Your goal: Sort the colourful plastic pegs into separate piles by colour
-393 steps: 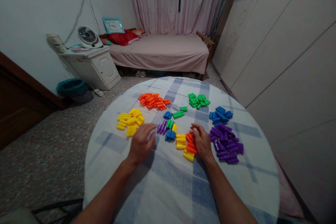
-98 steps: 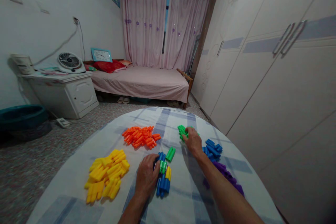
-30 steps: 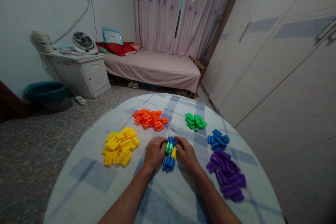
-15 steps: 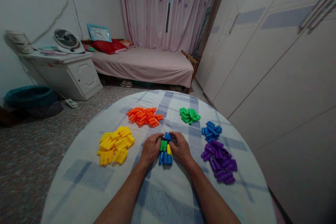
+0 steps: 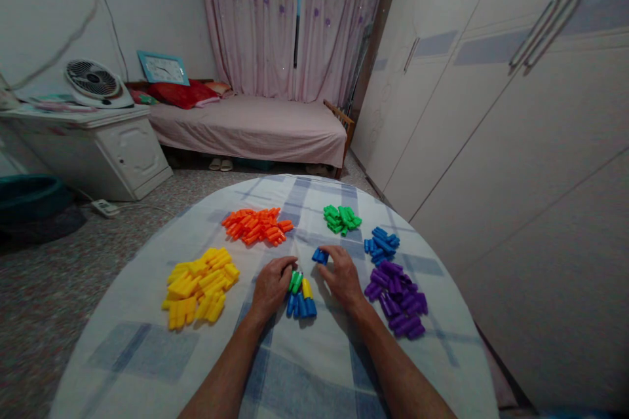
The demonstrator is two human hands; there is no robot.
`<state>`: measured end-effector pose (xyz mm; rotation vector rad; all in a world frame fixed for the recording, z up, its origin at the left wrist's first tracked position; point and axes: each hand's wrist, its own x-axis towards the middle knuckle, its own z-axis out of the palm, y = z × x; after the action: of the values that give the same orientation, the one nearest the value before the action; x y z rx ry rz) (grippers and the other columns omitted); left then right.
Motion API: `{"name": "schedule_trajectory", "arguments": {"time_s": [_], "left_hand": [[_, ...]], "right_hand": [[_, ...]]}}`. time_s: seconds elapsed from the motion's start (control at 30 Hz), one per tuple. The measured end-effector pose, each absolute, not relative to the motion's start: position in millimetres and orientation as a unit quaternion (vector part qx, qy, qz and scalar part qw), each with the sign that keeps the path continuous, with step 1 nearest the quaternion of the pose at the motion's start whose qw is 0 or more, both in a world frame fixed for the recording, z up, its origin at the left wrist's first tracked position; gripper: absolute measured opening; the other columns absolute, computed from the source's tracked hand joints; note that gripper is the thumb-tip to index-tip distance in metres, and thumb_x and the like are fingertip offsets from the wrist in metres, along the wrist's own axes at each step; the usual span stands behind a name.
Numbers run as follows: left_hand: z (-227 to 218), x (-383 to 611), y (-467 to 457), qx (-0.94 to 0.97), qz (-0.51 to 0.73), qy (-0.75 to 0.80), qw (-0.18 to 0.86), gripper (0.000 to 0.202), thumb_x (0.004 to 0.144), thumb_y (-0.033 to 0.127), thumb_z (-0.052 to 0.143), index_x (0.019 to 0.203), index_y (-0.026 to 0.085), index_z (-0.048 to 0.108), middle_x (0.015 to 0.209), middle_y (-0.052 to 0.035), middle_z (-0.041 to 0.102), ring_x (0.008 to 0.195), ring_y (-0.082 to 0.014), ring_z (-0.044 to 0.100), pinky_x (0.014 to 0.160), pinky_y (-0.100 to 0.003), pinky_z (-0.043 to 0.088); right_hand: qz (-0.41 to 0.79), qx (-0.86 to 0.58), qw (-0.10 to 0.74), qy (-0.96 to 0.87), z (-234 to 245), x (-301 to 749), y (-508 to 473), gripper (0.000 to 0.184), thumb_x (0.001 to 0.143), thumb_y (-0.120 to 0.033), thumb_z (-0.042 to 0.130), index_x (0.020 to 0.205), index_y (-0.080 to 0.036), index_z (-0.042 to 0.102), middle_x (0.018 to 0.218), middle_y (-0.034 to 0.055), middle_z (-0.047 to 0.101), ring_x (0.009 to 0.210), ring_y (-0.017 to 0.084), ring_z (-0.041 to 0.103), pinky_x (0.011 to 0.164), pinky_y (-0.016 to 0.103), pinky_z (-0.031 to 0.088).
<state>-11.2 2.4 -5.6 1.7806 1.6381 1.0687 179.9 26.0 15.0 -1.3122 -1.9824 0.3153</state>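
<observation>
In the head view my right hand [image 5: 339,277] pinches a blue plastic building block [image 5: 320,255] between thumb and fingers, just beyond and right of a small joined block assembly [image 5: 301,306]. That assembly has blue blocks at its near end, with a green block [image 5: 295,281] and a yellow block [image 5: 307,289] above them. Closed at the assembly's left side is my left hand [image 5: 272,286], its fingers against the green block. Part of that grip is hidden by the hand itself.
Around the hands on the cloth-covered round table [image 5: 295,380] lie piles of yellow [image 5: 199,288], orange [image 5: 255,226], green [image 5: 343,219], blue [image 5: 382,245] and purple blocks [image 5: 398,300]. A bed [image 5: 255,127] stands beyond the table, a wardrobe [image 5: 491,163] to the right.
The blue block in my right hand has come away from the far end of the assembly, which my left hand still holds. The camera view has swung slightly right.
</observation>
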Motion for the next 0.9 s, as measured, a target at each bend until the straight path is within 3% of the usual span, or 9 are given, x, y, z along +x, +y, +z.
{"name": "schedule_trajectory", "arguments": {"time_s": [0.2,0.43,0.57,0.7,0.8,0.9], "left_hand": [[-1,-9,1,0.646,0.39,0.606,0.252,0.033,0.085,0.025,0.04,0.105,0.019,0.065,0.098,-0.0055,0.069,0.093,-0.0181,0.062,0.089,-0.034,0.046],[-3,-10,2,0.647,0.392,0.603,0.253,0.033,0.085,0.027,0.04,0.105,0.019,0.065,0.097,-0.0052,0.07,0.092,-0.018,0.063,0.088,-0.033,0.046],[-3,-9,2,0.647,0.393,0.605,0.246,0.032,0.084,0.025,0.041,0.104,0.019,0.065,0.096,-0.005,0.07,0.092,-0.0175,0.062,0.088,-0.032,0.046],[-3,-9,2,0.646,0.396,0.605,0.245,0.033,0.083,0.02,0.04,0.105,0.018,0.065,0.094,-0.0046,0.07,0.091,-0.0168,0.062,0.086,-0.031,0.046],[-3,-9,3,0.634,0.404,0.611,0.247,0.034,0.083,0.018,0.038,0.105,0.017,0.065,0.092,-0.004,0.069,0.089,-0.0162,0.062,0.085,-0.03,0.046],[-3,-9,3,0.621,0.414,0.617,0.25,0.034,0.084,0.019,0.037,0.105,0.017,0.064,0.091,-0.0037,0.069,0.089,-0.0162,0.061,0.084,-0.029,0.047]], "right_hand": [[-0.061,-0.678,0.266,-0.682,48,270,63,0.031,0.081,-0.028,0.053,0.109,-0.018,0.061,0.107,0.0103,0.062,0.101,0.025,0.052,0.087,0.038,0.038],[-0.056,-0.753,0.187,-0.629,41,324,84,0.037,0.083,-0.034,0.052,0.115,-0.017,0.06,0.11,0.0123,0.063,0.101,0.027,0.055,0.083,0.036,0.04],[-0.025,-0.747,0.178,-0.64,36,326,79,0.037,0.084,-0.036,0.05,0.114,-0.016,0.06,0.112,0.0125,0.063,0.103,0.027,0.055,0.085,0.038,0.04],[-0.055,-0.714,0.255,-0.65,38,304,65,0.036,0.084,-0.032,0.048,0.113,-0.015,0.059,0.115,0.0143,0.06,0.109,0.028,0.051,0.091,0.043,0.039],[0.052,-0.602,0.312,-0.733,37,266,46,0.032,0.082,-0.028,0.049,0.11,-0.016,0.06,0.112,0.0121,0.062,0.108,0.025,0.053,0.094,0.04,0.04],[0.203,-0.517,0.309,-0.773,33,221,19,0.032,0.083,-0.029,0.049,0.112,-0.02,0.059,0.116,0.0082,0.061,0.106,0.021,0.055,0.091,0.037,0.043]]}}
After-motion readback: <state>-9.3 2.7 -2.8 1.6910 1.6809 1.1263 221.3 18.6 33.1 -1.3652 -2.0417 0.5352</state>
